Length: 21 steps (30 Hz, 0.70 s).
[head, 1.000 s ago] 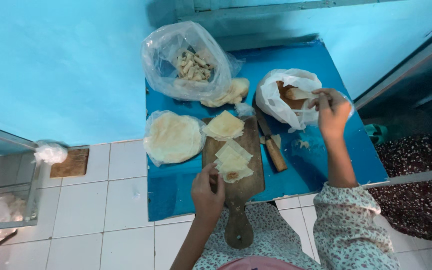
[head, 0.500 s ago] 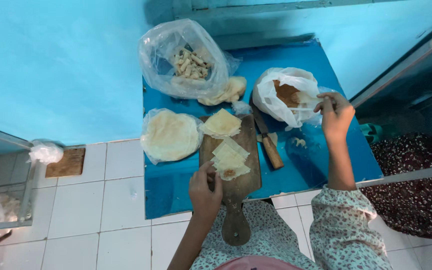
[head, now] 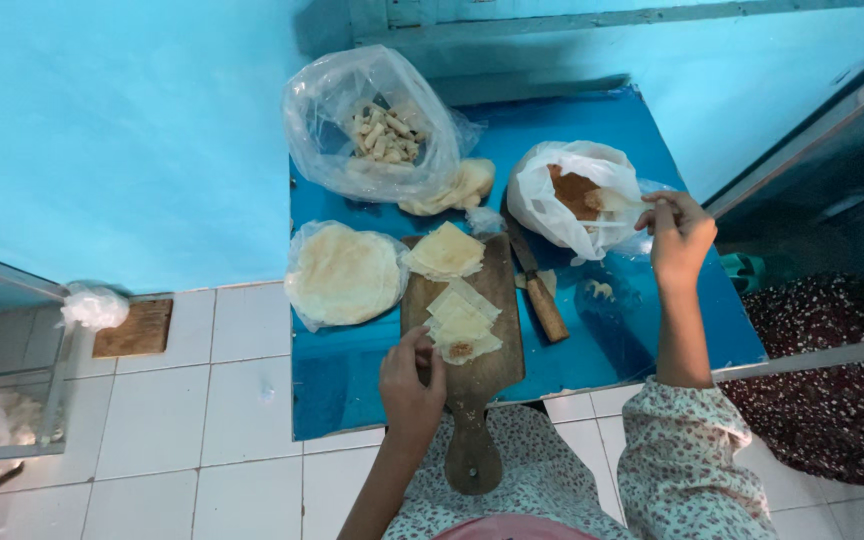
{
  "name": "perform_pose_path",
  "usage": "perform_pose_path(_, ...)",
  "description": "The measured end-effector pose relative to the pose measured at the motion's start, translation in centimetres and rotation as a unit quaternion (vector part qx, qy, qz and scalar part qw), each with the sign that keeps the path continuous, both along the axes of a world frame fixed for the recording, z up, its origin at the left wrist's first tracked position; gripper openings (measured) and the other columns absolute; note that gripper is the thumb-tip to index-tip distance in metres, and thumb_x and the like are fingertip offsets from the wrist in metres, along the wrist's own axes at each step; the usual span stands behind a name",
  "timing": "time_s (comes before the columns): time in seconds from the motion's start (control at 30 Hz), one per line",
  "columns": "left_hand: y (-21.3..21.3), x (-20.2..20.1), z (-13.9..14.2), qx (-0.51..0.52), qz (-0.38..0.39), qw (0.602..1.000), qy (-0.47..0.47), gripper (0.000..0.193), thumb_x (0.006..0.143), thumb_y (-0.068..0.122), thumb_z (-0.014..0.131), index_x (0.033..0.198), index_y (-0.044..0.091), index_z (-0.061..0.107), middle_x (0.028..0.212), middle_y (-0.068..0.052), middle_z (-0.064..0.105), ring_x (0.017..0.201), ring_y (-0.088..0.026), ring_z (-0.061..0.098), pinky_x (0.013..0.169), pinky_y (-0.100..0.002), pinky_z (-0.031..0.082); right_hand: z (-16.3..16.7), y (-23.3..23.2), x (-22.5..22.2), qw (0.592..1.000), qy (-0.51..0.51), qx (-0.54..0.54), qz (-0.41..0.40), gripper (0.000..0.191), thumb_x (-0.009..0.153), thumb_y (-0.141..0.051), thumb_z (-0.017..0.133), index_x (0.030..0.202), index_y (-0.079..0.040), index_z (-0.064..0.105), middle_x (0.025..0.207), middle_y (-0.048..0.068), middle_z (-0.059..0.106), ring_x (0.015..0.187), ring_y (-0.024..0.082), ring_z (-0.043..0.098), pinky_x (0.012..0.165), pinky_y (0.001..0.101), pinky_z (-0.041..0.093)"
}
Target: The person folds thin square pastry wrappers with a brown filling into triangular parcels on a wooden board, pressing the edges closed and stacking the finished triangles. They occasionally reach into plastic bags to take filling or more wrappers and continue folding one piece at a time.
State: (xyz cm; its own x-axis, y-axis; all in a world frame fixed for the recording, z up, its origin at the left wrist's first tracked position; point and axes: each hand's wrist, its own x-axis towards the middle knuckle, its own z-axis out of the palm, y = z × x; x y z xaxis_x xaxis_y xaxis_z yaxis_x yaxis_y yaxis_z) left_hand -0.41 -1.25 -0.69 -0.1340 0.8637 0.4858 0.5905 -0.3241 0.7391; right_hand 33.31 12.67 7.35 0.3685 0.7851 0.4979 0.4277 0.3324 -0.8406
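— Pressing down, was it? What did the left hand [head: 410,375] have at that moment?

— It sat at the near left edge of the wooden cutting board [head: 467,340], fingers curled, thumb and fingertips pinching the corner of the small stack of cut wrapper squares [head: 463,325]. Grasping, not released. A dab of brown filling [head: 460,350] lay on the near corner of the top square, just beside those fingertips.

— And the right hand [head: 677,232]?

— Raised over the far right of the blue bench [head: 352,385], clenched on something small and pale at the mouth of the white bag of brown filling [head: 574,195]. What it held exactly, I couldn't tell.

— So which way did the squares lie from each hand?

— Touching the left hand, well apart from the right, to its left and nearer the body. The board's long axis ran from the person outward, handle toward the lap.

— Count them off.

— One board; one knife [head: 535,285] with a wooden handle just right of it, lying roughly along the same axis. Two stacks of cut wrappers on the board: the near one, and a fan-shaped stack [head: 444,252] at the far end. One round stack of wrappers [head: 344,273] in clear film left of the board. Two bags at the back: the white one, and a clear bag of small pale rolls [head: 382,135].
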Motion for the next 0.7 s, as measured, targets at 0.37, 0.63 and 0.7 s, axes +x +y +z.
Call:
perform_pose_path(0.37,-0.2,0.1,0.5,0.002,-0.004,1.000,-0.006,0.036,0.087,0.001,0.072,0.122,0.003,0.065,0.086,-0.006,0.067,0.074,-0.023,0.062,0.070,-0.040,0.049,-0.6,-0.2,0.9,0.991,0.127,-0.016,0.047,0.019,0.106,-0.002,0.055,0.106,0.008,0.071,0.077,0.009,0.068,0.062,0.008,0.053,0.058,0.0226,0.040)
perform_pose_path(0.63,-0.3,0.4,0.2,-0.005,0.005,1.000,-0.021,0.037,0.088,0.005,0.073,0.124,0.005,0.064,0.086,-0.008,0.066,0.076,-0.026,0.063,0.073,-0.042,0.050,-4.3,-8.2,-0.2,0.947,0.293,-0.026,0.129,0.016,0.107,-0.003,0.056,0.107,0.008,0.068,0.089,0.012,0.066,0.076,0.016,0.060,0.069,0.0269,0.045)
perform_pose_path(0.7,-0.2,0.4,0.3,-0.007,0.007,1.000,-0.017,0.038,0.087,0.004,0.073,0.124,0.005,0.064,0.087,-0.009,0.066,0.077,-0.027,0.063,0.072,-0.042,0.050,-6.1,-9.9,-2.1,0.933,0.323,-0.058,0.147,0.014,0.105,-0.003,0.057,0.105,0.006,0.068,0.090,0.011,0.067,0.074,0.016,0.060,0.068,0.0271,0.046)
